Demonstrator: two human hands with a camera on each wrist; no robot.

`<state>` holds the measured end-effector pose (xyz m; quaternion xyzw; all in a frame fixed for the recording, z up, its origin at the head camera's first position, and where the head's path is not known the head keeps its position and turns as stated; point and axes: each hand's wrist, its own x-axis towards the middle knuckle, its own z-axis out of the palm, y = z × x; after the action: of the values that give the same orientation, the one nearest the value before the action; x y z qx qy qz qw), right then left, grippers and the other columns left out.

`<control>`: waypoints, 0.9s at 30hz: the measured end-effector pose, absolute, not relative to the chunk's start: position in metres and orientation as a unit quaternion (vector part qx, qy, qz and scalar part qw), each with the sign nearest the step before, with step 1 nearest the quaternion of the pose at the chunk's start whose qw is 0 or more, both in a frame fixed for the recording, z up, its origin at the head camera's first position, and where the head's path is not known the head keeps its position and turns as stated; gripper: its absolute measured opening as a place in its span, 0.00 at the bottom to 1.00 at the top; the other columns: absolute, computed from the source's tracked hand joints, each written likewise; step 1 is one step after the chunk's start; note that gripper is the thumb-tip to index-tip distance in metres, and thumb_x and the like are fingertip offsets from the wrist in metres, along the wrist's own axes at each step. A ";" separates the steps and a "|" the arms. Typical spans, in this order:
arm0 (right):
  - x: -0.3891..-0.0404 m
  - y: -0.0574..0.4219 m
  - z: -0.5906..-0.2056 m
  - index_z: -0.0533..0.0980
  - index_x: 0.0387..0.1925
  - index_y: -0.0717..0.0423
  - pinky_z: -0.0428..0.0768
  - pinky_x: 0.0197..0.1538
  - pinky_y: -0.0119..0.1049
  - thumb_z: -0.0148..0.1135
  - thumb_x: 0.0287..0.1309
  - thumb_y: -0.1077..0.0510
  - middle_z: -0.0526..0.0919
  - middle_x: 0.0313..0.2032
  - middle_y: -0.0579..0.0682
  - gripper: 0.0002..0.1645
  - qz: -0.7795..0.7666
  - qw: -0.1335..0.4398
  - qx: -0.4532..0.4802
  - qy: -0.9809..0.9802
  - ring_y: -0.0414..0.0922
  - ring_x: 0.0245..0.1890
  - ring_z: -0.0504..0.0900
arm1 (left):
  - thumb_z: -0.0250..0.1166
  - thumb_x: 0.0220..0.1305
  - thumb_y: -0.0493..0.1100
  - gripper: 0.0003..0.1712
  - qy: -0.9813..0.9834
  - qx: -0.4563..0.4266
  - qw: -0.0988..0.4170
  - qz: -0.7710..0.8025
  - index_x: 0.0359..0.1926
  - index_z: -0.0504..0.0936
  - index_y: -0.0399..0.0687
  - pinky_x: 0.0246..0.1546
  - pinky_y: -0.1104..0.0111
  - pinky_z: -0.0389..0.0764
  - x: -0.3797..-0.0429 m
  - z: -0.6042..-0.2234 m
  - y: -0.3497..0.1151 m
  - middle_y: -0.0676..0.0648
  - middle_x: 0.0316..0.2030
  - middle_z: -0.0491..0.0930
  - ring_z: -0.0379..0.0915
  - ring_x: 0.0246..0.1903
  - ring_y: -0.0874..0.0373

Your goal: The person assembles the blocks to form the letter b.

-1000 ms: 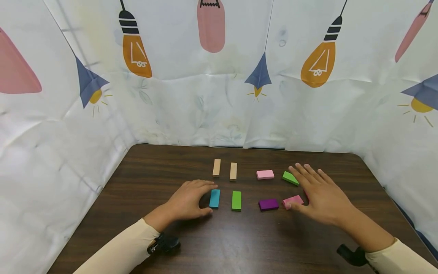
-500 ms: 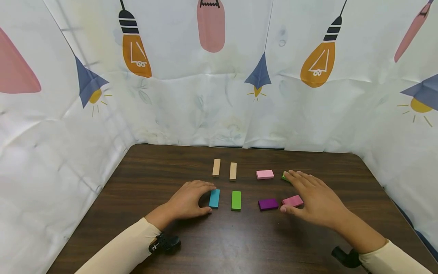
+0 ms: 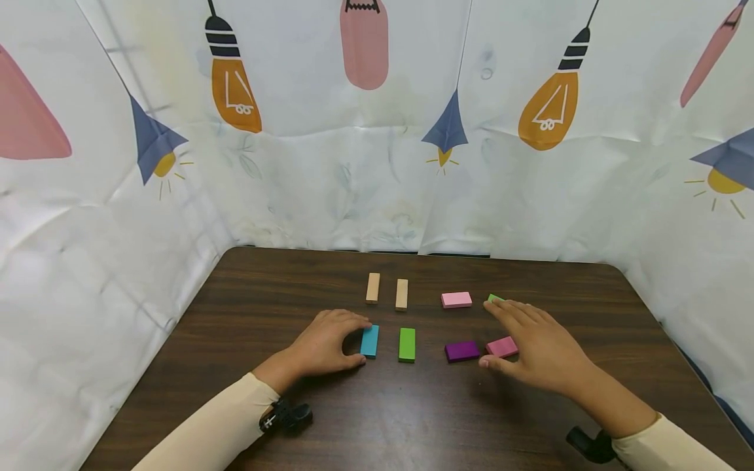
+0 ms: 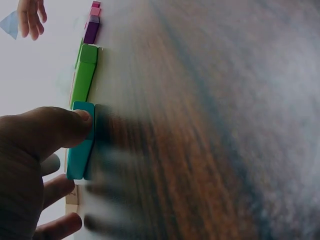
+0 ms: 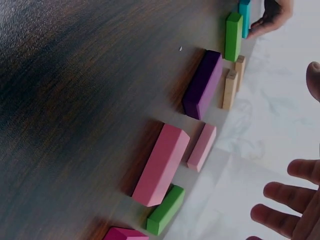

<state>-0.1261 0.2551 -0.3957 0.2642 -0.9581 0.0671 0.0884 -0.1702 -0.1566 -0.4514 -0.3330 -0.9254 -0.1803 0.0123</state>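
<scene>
My left hand [image 3: 325,343] curves loosely beside the blue block [image 3: 369,341], thumb near its closer end and index fingertip at its far end. In the left wrist view the thumb overlaps this block. With fingers spread, my right hand [image 3: 544,350] hovers over the right group of blocks, holding nothing. Under it are a pink block [image 3: 502,347] and a green block [image 5: 166,210], both partly covered in the head view. A magenta block [image 5: 125,234] shows in the right wrist view but is hidden by the hand from the head. A purple block [image 3: 462,351] lies left of the pink one.
Between the hands lies another green block [image 3: 407,345]. Two plain wooden blocks [image 3: 373,288] stand farther back, with a light pink block [image 3: 456,300] to their right. The dark wooden table [image 3: 265,281] ends at a patterned white curtain [image 3: 330,183].
My right hand has shifted left and slightly lower, covering more of the right green block and baring more of the pink block's near side. My left hand has hardly moved.
</scene>
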 end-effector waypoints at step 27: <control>-0.125 0.253 -0.405 0.66 0.75 0.55 0.64 0.68 0.63 0.58 0.59 0.21 0.69 0.72 0.56 0.56 0.066 0.084 0.266 -0.958 0.62 0.69 0.69 | 0.78 0.55 0.56 0.30 -0.918 -0.338 0.043 -0.201 0.57 0.86 0.52 0.64 0.45 0.67 -0.171 -0.456 -0.151 0.54 0.57 0.81 0.72 0.60 0.52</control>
<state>-0.1248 0.2534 -0.4046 0.2665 -0.9579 0.0657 0.0842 -0.1706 -0.1511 -0.4565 -0.3383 -0.9183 -0.2010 0.0430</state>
